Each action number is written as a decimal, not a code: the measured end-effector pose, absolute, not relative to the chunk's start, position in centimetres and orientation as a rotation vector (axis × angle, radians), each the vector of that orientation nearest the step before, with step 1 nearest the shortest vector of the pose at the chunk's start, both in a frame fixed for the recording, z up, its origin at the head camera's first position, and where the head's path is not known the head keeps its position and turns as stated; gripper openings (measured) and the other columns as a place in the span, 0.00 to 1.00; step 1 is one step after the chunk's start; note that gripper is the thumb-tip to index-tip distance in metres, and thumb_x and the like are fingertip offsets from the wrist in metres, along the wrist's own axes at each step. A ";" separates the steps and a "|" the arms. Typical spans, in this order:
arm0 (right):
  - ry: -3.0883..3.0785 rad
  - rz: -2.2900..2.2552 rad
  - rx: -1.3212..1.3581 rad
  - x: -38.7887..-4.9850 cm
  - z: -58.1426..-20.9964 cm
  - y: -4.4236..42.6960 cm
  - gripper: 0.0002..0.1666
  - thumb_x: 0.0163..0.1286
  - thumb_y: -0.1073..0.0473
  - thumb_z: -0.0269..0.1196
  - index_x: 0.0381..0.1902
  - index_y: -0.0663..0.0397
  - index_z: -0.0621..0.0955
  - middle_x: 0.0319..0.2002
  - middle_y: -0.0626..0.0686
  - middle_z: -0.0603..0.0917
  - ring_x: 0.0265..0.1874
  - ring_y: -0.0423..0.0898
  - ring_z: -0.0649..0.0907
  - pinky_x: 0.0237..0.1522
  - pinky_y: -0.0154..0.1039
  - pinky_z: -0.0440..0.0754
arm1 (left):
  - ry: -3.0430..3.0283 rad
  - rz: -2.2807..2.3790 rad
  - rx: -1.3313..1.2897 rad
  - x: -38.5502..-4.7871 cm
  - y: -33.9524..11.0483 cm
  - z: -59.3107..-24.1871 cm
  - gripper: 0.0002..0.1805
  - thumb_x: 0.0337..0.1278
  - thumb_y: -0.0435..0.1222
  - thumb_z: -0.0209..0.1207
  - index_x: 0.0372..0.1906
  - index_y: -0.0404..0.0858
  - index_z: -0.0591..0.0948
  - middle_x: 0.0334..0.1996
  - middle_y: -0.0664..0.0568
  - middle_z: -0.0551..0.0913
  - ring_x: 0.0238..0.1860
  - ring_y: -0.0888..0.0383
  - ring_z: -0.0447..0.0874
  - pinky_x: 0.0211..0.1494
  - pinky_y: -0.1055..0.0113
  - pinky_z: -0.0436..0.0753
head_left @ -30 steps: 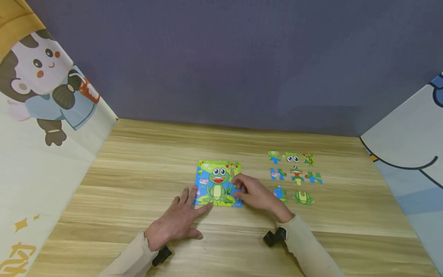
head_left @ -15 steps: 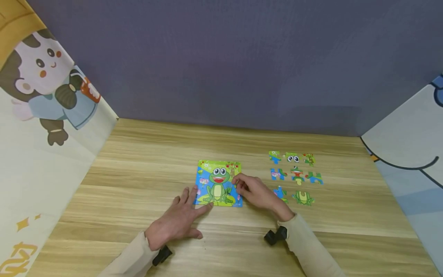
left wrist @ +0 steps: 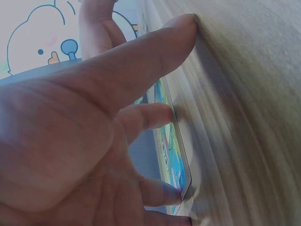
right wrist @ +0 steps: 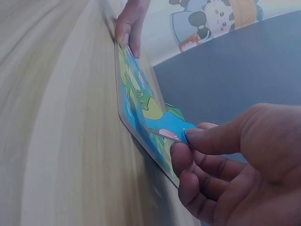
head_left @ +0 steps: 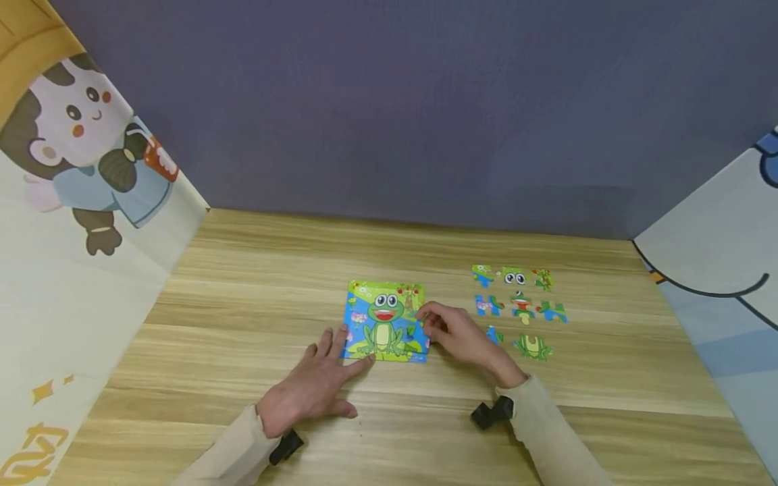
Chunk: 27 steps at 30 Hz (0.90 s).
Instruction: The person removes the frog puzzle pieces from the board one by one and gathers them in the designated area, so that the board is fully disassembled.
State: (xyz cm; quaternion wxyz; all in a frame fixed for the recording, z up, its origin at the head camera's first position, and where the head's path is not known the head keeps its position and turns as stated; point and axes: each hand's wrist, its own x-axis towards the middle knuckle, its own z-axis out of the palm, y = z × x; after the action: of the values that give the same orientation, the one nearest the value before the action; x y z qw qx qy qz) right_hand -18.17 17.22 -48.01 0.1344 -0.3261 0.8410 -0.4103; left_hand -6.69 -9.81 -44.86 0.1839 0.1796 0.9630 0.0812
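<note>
A square frog puzzle [head_left: 381,312] lies flat on the table in the head view. My left hand [head_left: 306,395] rests at its lower left corner, fingers spread and fingertips on the edge. At the board's right side, my right hand [head_left: 463,339] pinches a puzzle piece between thumb and fingers. In the right wrist view this blue and green puzzle piece [right wrist: 162,121] tilts up, lifted off the board at the pinched side. A frog picture shows on the board beneath it. The left wrist view shows the left fingertips [left wrist: 162,113] at the board's edge.
Several loose frog puzzle pieces [head_left: 521,305] lie in spaced rows to the right of the board, the lower left one partly hidden behind the right hand. A dark panel [head_left: 395,135] stands behind the wooden table [head_left: 255,270], with cartoon-printed walls on both sides.
The right hand has shifted slightly right and pulled the puzzle piece up from the board's lower right corner. The left hand has stayed in place.
</note>
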 end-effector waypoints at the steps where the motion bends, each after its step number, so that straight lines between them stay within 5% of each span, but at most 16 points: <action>1: 2.442 -1.194 -0.944 -18.2 -48.1 17.5 0.12 0.72 0.68 0.59 0.52 0.59 0.80 0.34 0.51 0.85 0.31 0.36 0.80 0.36 0.31 0.80 | 2.714 0.228 0.504 -6.7 -9.8 -44.9 0.47 0.42 0.57 0.73 0.73 0.56 0.69 0.78 0.27 0.47 0.76 0.24 0.51 0.71 0.32 0.66; 22: 2.459 -1.313 -0.884 -18.8 -48.7 22.5 0.12 0.71 0.68 0.61 0.52 0.63 0.80 0.36 0.55 0.85 0.31 0.36 0.79 0.33 0.31 0.79 | 2.693 0.235 0.487 -6.8 -9.8 -45.1 0.46 0.44 0.56 0.73 0.73 0.57 0.69 0.79 0.28 0.45 0.77 0.25 0.49 0.72 0.33 0.64; 27: 2.452 -1.361 -0.890 -19.0 -48.9 23.8 0.13 0.72 0.68 0.60 0.52 0.65 0.79 0.36 0.56 0.85 0.28 0.43 0.81 0.29 0.32 0.80 | 2.698 0.225 0.493 -6.8 -9.7 -45.1 0.47 0.44 0.56 0.73 0.73 0.57 0.69 0.79 0.28 0.46 0.77 0.25 0.50 0.72 0.33 0.64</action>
State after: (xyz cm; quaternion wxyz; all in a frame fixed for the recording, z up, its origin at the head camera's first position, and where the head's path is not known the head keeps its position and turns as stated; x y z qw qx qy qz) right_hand -18.98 23.84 -48.88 0.0996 -0.3011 0.8293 -0.4602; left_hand -6.83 -9.74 -45.14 0.1937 0.1758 0.9619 0.0802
